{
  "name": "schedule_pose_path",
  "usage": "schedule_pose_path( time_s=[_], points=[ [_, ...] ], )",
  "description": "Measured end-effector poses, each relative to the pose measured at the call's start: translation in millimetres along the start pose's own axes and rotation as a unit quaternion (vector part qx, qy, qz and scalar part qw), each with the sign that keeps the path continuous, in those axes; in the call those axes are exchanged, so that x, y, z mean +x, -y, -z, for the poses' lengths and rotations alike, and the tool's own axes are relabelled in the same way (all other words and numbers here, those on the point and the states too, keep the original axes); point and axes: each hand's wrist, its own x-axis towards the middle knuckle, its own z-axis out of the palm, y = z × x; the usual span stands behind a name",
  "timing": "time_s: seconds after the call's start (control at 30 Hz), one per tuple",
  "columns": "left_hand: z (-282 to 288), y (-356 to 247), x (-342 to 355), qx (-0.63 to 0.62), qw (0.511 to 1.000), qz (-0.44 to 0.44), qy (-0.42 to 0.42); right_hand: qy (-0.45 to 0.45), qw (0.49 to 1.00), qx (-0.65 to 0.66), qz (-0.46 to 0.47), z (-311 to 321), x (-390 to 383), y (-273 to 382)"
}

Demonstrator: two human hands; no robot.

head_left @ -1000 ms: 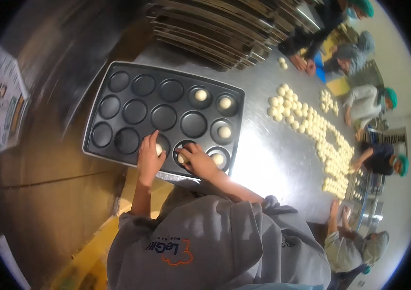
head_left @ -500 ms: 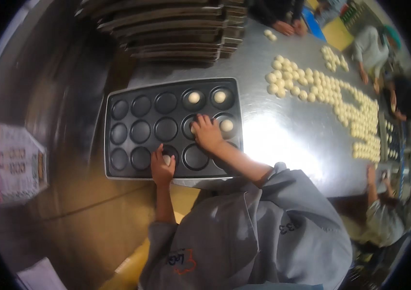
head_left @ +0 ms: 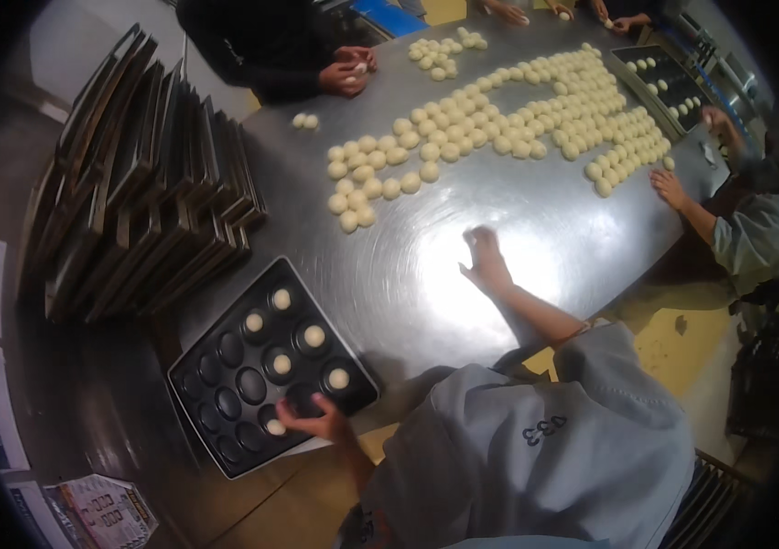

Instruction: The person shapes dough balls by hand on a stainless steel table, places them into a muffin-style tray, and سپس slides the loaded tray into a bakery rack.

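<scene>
Steel table [head_left: 426,274] is bearing the right hand [head_left: 484,261], fingers spread, reaching toward dough balls [head_left: 499,119]; the left hand [head_left: 312,423] is pinching a ball over the black muffin tray [head_left: 225,457].

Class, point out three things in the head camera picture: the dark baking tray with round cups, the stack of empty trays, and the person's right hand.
Baking tray [head_left: 225,453]: head view, on its lower rim.
Stack of trays [head_left: 147,192]: head view, mid-stack edges.
Right hand [head_left: 486,261]: head view, back of the hand.
</scene>
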Motion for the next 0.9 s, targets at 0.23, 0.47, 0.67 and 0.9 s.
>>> schedule_pose_path(
  time_s=[0.23,0.47,0.67,0.9],
  points=[
    [-109.5,-147.2,-59.7,-0.049,0.916,-0.310,0.249,-0.086,0.969,-0.023,0.230,-5.8,165.7,-13.8],
    [-125.0,-186.9,-78.9,-0.031,0.904,-0.194,0.379,0.149,0.979,0.044,0.132,-25.4,210.3,-19.2],
    [-164.8,-179.1,-69.7,-0.107,0.951,-0.029,0.289,0.345,0.906,0.014,0.245,37.6,10.1,8.8],
    [-205.8,-106.1,-106.6,-0.006,0.802,-0.321,0.504,0.162,0.967,-0.121,0.152,97.3,91.5,-92.6]
  ],
)
